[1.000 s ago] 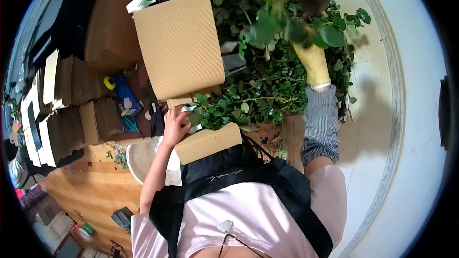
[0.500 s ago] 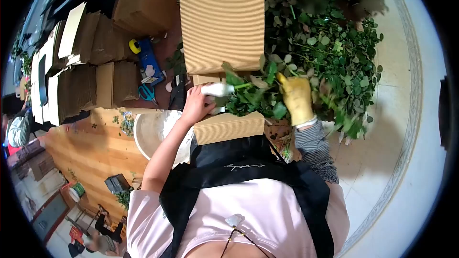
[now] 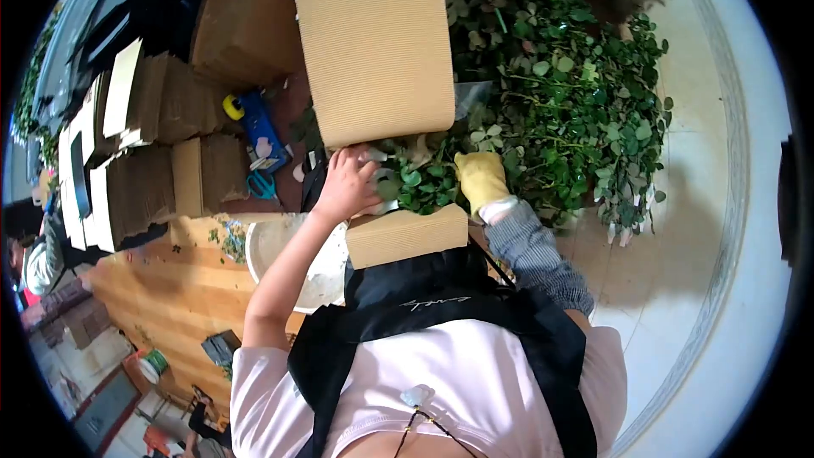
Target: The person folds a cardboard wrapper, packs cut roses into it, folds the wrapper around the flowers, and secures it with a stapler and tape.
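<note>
A bunch of leafy green stems [image 3: 424,187], with white-wrapped ends on its left, lies across corrugated cardboard [image 3: 407,237] in front of me. My bare left hand [image 3: 349,185] curls its fingers over the white-wrapped ends; the fingertips are partly hidden. At the bunch's right side is my right hand [image 3: 481,182] in a yellow glove, with its fingers closed around the stems. What lies under the glove is hidden. Just beyond my hands stands a tall corrugated cardboard flap [image 3: 377,55].
A big heap of leafy stems [image 3: 577,93] fills the right side. Cardboard stacks [image 3: 140,178], teal scissors [image 3: 262,186] and a blue tool [image 3: 261,127] with yellow tape lie left. A white tub [image 3: 292,259] stands below my left arm. People sit at far left.
My right hand has moved left and in against the bunch. The loose white-wrapped stem over the bunch now lies down among the others, and my left hand has shifted onto the white ends.
</note>
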Demonstrator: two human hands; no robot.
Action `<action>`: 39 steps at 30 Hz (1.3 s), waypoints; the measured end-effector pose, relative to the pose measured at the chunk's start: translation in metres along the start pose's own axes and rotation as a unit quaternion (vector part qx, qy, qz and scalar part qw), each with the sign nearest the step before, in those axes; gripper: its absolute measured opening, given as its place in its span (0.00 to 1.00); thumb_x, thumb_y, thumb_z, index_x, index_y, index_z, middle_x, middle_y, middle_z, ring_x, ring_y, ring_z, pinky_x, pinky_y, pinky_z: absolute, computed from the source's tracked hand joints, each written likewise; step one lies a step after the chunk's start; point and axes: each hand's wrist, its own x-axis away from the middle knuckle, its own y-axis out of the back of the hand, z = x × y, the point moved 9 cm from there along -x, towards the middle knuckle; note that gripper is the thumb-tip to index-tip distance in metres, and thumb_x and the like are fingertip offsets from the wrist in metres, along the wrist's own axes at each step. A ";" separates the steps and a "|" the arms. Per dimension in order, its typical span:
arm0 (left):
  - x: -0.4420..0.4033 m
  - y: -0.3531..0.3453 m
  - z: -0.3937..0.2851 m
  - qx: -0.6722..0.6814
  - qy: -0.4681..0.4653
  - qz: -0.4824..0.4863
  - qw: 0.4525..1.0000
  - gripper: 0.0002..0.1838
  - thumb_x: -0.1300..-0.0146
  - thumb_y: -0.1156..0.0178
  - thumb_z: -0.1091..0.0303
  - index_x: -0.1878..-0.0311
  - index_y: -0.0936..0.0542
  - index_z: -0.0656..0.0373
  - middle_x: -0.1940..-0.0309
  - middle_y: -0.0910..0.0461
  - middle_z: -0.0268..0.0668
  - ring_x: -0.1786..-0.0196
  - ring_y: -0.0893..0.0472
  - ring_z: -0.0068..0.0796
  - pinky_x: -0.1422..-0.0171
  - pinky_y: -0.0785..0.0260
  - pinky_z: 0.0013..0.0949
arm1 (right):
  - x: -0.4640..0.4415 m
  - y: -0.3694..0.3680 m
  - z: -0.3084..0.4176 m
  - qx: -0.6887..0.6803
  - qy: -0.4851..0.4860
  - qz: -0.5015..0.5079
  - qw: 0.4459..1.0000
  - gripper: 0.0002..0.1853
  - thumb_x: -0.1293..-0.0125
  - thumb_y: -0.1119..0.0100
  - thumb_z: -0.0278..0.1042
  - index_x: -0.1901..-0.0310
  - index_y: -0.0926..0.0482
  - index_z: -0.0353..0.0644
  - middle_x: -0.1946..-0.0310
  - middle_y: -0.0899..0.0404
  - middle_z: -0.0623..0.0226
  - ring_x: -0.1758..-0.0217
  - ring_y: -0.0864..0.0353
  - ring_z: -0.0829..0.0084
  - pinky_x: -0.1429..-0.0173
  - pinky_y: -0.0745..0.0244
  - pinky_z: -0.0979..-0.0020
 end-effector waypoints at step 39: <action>0.009 -0.008 0.006 0.068 0.069 -0.078 0.992 0.29 0.57 0.27 0.54 0.48 0.16 0.48 0.37 0.28 0.44 0.35 0.30 0.47 0.27 0.42 0.50 | 0.133 0.143 -0.229 -0.421 -0.299 -0.412 0.751 0.12 0.27 0.46 0.21 0.45 0.20 0.35 0.54 0.15 0.67 0.52 0.17 0.74 0.45 0.24 0.73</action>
